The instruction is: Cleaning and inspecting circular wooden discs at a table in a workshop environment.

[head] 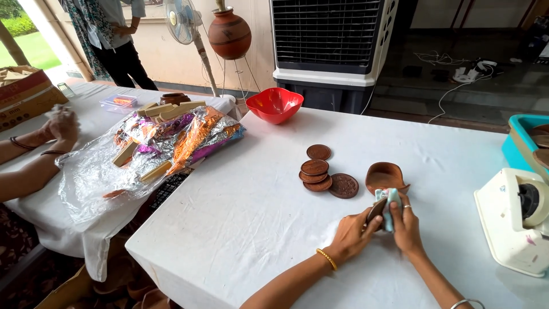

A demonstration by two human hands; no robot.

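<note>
two hands rub clay disc

Both forearms are bare, no sleeves showing anywhere. The left hand has a thin beaded gold bangle at the wrist. The right hand wears a ring on one finger, plus a slim silver bangle further up near the frame edge.

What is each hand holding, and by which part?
The left hand pinches a brown disc by its lower edge; the right hand presses a light blue cloth against it.
</note>
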